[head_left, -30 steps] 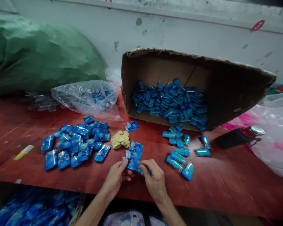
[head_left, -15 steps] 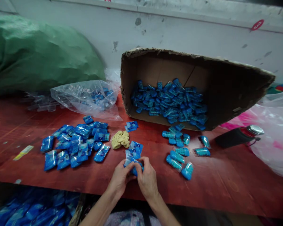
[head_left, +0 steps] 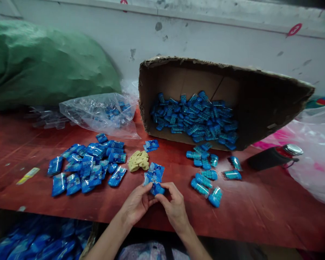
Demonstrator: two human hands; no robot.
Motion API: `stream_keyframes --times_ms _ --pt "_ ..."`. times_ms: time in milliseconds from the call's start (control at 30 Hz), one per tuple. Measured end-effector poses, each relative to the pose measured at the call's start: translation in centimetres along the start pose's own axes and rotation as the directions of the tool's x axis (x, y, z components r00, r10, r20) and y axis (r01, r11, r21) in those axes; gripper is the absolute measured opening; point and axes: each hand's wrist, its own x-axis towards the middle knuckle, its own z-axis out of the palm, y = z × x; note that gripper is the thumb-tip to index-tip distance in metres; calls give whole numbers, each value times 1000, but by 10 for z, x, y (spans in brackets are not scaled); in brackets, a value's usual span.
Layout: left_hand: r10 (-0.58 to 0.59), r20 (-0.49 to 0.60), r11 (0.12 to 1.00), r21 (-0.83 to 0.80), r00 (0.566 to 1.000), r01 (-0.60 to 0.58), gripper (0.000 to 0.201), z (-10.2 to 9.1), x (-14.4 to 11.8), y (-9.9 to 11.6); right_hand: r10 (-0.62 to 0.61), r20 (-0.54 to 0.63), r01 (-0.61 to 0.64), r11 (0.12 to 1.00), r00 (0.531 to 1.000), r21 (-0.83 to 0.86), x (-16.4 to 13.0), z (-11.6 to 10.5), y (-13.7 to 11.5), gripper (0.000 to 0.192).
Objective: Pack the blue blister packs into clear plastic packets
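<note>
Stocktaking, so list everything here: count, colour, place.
Wall: one, white, back
Sack: one, green, left
Bag: one, clear, left
Plastic pieces: several, clear, left
Box: one, brown, back
Bottles: many, blue, box and table
Filled packets: about twenty, blue, left
Flat packets: several, blue, centre
Lump: one, yellowish, centre
Strip: one, yellow, left
Flask: one, black, right
Wrap: one, pinkish, right
Table: one, red, centre
Lower packets: many, blue, underneath
Held packet: one, blue, between hands
Left hand: one, front
Right hand: one, front

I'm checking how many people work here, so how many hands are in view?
2: the left hand and the right hand, both at the blue packet over the red table. No others show.
</note>
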Motion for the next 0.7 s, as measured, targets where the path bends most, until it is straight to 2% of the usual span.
stream_keyframes --times_ms 100,167,333,433,533,700 --pt "28 -4 998 50 1000 -28 11 -2 -1 3 -15 34 14 1000 999 24 1 -3 -4 17" --pt "1 24 998 62 1000 -3 12 -5 -1 5 -18 99 9 996 995 86 2 -7 -5 23" --pt "-101 183 994 51 978 93 19 -14 0 6 12 233 -76 961 972 266 6 -15 -2 55" --pt "-139 265 990 41 954 133 24 -19 3 2 22 353 -145 935 935 325 7 -18 0 69" --pt "-140 314 990 26 939 139 25 -24 5 -2 24 429 -186 923 903 338 7 -19 -2 72" --pt "-120 330 992 19 936 121 21 -24 4 -5 -1 419 -166 917 908 363 7 -16 -1 68"
